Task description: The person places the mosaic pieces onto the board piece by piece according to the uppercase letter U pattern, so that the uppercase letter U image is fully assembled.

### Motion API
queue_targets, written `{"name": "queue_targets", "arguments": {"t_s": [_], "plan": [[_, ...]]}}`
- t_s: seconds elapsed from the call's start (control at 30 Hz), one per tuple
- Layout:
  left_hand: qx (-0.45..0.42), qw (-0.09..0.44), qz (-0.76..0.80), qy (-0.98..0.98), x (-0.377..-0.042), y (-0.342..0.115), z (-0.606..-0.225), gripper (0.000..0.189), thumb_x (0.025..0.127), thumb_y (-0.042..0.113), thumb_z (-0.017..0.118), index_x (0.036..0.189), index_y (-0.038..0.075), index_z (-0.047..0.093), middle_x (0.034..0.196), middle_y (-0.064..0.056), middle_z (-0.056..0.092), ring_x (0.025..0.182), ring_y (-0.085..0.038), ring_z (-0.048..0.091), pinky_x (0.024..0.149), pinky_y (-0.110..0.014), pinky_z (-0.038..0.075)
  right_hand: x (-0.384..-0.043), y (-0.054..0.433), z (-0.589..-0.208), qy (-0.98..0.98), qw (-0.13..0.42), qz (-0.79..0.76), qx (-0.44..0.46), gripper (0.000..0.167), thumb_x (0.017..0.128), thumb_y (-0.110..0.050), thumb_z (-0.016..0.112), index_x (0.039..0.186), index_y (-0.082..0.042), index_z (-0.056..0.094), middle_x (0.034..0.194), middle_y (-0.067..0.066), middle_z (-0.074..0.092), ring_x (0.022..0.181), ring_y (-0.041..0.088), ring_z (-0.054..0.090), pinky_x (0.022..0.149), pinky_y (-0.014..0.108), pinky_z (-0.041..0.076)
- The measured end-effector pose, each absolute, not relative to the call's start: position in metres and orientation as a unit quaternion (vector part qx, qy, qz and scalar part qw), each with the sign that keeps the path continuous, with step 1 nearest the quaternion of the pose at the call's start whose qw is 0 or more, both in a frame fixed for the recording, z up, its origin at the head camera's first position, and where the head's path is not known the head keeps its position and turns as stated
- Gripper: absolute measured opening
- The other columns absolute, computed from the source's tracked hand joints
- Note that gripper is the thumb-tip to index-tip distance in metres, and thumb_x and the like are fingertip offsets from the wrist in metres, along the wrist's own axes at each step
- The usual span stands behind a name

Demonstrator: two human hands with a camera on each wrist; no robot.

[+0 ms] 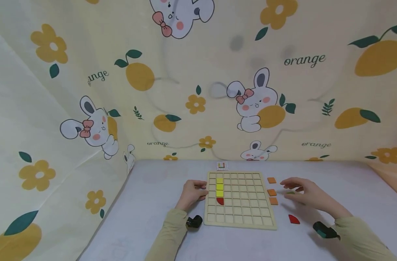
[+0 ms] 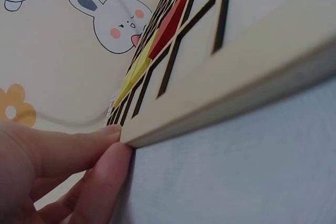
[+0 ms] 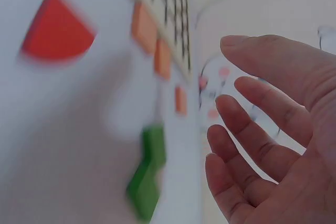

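Left hand (image 1: 190, 193) pinching the board (image 1: 247, 199), right hand (image 1: 310, 194) wide, nothing held. Head: board on worktop (image 1: 136, 217); second column from its left edge has three yellow squares (image 1: 219, 187), one red wedge (image 1: 220, 201). Orange squares (image 1: 271, 192) beside right edge, loose red piece (image 1: 294, 219) nearer worktop's front. Left wrist: thumb and finger touch board's left edge. Right wrist: green pieces (image 3: 154, 148) apart from spread fingers (image 3: 252, 132).
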State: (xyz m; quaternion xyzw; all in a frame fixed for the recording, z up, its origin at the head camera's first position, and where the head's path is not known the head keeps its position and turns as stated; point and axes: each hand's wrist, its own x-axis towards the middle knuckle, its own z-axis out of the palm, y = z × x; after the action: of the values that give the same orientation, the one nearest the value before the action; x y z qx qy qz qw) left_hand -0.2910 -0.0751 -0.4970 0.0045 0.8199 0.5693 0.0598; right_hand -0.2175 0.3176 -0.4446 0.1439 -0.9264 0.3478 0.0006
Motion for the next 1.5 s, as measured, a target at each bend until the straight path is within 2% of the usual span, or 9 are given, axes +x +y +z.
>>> {"name": "queue_targets", "arguments": {"t_s": [0.2, 0.43, 0.73, 1.03, 1.2, 1.5], "plan": [[0.011, 0.063, 0.578, 0.813, -0.290, -0.077, -0.495, 0.035, 0.077, -0.007, 0.073, 0.112, -0.001, 0.068, 0.091, -0.008, 0.061, 0.071, -0.015, 0.061, 0.060, -0.025, 0.057, -0.211, 0.350, -0.459, -0.931, -0.020, 0.351, 0.101, 0.048, 0.081, -0.023, 0.077, 0.120, 0.001, 0.061, 0.108, 0.011, 0.064, 0.096, 0.026, 0.056, 0.072, 0.023, 0.051], [0.015, 0.063, 0.579, 0.813, -0.290, -0.077, -0.497, 0.036, 0.077, -0.008, 0.073, 0.112, -0.001, 0.068, 0.091, -0.009, 0.061, 0.070, -0.014, 0.061, 0.059, -0.025, 0.057, -0.205, 0.367, -0.469, -0.931, -0.058, 0.357, 0.055, 0.054, 0.080, -0.027, 0.078, 0.121, 0.002, 0.059, 0.113, 0.015, 0.062, 0.097, 0.026, 0.055, 0.075, 0.028, 0.052], [0.009, 0.068, 0.584, 0.809, -0.289, -0.077, -0.497, 0.035, 0.077, -0.007, 0.073, 0.111, 0.001, 0.068, 0.089, -0.007, 0.061, 0.070, -0.014, 0.061, 0.060, -0.025, 0.057, -0.203, 0.368, -0.475, -0.933, -0.054, 0.352, 0.053, 0.053, 0.079, -0.028, 0.079, 0.119, 0.002, 0.061, 0.107, 0.010, 0.062, 0.092, 0.024, 0.052, 0.070, 0.020, 0.049], [0.009, 0.064, 0.584, 0.809, -0.290, -0.077, -0.497, 0.035, 0.078, -0.006, 0.073, 0.111, 0.001, 0.069, 0.089, -0.007, 0.061, 0.070, -0.015, 0.061, 0.060, -0.026, 0.057, -0.205, 0.367, -0.479, -0.940, -0.041, 0.333, 0.053, 0.052, 0.076, -0.028, 0.081, 0.115, 0.000, 0.063, 0.104, 0.008, 0.062, 0.092, 0.024, 0.052, 0.070, 0.021, 0.049], [0.010, 0.060, 0.581, 0.812, -0.289, -0.077, -0.497, 0.035, 0.078, -0.007, 0.073, 0.111, 0.001, 0.068, 0.089, -0.007, 0.061, 0.070, -0.015, 0.061, 0.059, -0.026, 0.057, -0.205, 0.367, -0.479, -0.941, -0.041, 0.333, 0.052, 0.048, 0.077, -0.023, 0.080, 0.114, 0.002, 0.063, 0.108, 0.013, 0.064, 0.097, 0.029, 0.056, 0.078, 0.031, 0.053], [0.008, 0.061, 0.580, 0.812, -0.288, -0.076, -0.496, 0.034, 0.078, -0.007, 0.073, 0.111, 0.000, 0.069, 0.089, -0.007, 0.060, 0.069, -0.015, 0.060, 0.059, -0.026, 0.057, -0.202, 0.371, -0.473, -0.933, -0.068, 0.343, 0.081, 0.038, 0.082, -0.002, 0.071, 0.118, 0.003, 0.060, 0.115, 0.017, 0.062, 0.102, 0.032, 0.056, 0.080, 0.033, 0.053]]}}
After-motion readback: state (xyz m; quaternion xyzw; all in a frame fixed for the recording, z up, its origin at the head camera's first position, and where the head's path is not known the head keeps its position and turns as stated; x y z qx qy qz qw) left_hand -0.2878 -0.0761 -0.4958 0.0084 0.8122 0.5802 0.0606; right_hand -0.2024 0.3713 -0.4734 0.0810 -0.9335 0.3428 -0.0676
